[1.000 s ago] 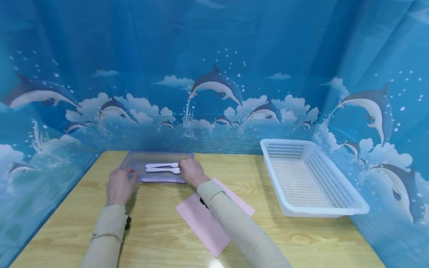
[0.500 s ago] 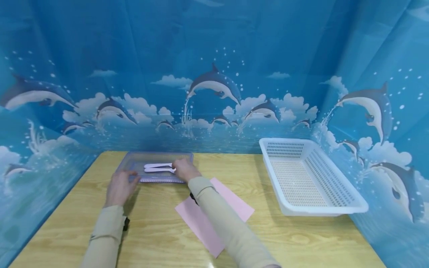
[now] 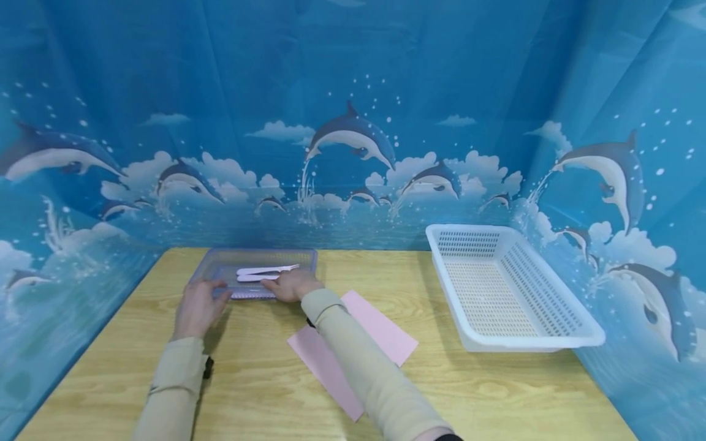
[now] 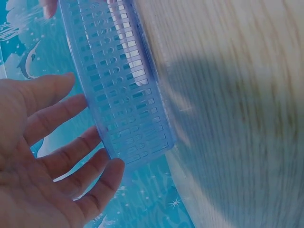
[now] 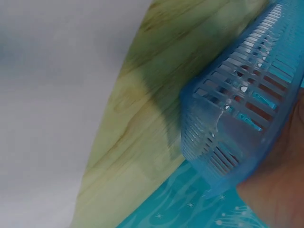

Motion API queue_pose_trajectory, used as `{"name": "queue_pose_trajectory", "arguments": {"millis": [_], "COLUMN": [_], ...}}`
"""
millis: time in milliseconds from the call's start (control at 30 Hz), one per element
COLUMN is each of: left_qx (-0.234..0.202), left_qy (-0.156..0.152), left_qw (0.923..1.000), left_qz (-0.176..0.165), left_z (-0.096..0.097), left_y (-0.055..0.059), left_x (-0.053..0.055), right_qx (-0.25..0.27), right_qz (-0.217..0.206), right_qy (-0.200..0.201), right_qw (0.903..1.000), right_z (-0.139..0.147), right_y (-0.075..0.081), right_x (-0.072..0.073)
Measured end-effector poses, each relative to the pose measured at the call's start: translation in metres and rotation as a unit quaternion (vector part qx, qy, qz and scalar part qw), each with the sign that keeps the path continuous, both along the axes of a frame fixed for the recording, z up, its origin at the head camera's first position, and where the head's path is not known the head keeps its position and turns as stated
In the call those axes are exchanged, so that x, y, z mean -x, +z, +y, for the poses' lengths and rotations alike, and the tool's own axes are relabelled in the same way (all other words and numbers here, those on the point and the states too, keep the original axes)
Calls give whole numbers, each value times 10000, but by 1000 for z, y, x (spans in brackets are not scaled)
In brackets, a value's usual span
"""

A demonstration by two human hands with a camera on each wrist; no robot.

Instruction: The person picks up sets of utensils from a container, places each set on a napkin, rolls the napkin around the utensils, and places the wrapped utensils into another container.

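A translucent purple-blue plastic basket [image 3: 209, 269] with slotted walls stands at the back left of the table. A pale plastic fork [image 3: 258, 270] lies in it, tines to the right. Alongside lies a second pale utensil [image 3: 249, 278], its right end hidden by my right hand [image 3: 296, 285]. That hand reaches over the basket's front wall, a digit extended toward the utensil; I cannot tell whether it grips it. In the right wrist view the basket wall [image 5: 242, 133] covers much of this hand. My left hand [image 4: 52, 152] has its fingers spread, fingertips at the basket's rim.
A pink sheet [image 3: 380, 327] lies mid-table, partly under the right forearm in the head view. A white perforated basket [image 3: 463, 318] stands on the right. Behind the table [image 3: 248, 367] and at its sides hangs a blue dolphin-print curtain [image 3: 353, 73].
My right hand has moved left and toward the basket's front wall, uncovering the fork's tines. Both utensils remain in the basket. The left hand has stayed at the basket's front left corner.
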State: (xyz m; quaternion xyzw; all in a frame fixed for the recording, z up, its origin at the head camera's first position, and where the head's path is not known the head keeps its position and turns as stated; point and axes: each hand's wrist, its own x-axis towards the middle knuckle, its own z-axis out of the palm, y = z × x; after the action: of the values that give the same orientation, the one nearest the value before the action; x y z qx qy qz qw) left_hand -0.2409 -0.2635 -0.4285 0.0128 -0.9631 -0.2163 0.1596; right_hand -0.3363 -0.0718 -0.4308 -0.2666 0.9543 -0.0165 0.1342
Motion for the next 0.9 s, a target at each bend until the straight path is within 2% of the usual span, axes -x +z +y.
{"name": "queue_pose_trajectory", "arguments": {"millis": [100, 233, 367, 533, 700, 800, 900], "left_qx": [-19, -47, -30, -17, -61, -91, -102], "left_qy": [63, 49, -69, -185, -105, -64, -32], "left_qw": [9999, 9999, 10000, 9996, 9999, 9998, 9998], "left_qz": [-151, -157, 60, 201, -37, -160, -193], "left_z": [2, 1, -1, -3, -3, -2, -2], "left_y": [0, 0, -1, -2, -1, -1, -1], "left_x": [1, 0, 1, 1, 1, 1, 2], "right_qx": [-82, -67, -20, 599, 1356, 1442, 1304], "right_qz": [40, 239, 419, 623, 902, 1027, 1177], "right_qy": [-7, 125, 163, 5, 17, 15, -71], "right_qw": [10000, 9996, 9990, 9963, 9867, 9842, 9844], "right_z": [0, 0, -2, -4, -4, -3, -2], "right_y": [-1, -2, -4, -6, -6, -4, -1], "right_x": [0, 0, 1, 2, 2, 1, 1]}}
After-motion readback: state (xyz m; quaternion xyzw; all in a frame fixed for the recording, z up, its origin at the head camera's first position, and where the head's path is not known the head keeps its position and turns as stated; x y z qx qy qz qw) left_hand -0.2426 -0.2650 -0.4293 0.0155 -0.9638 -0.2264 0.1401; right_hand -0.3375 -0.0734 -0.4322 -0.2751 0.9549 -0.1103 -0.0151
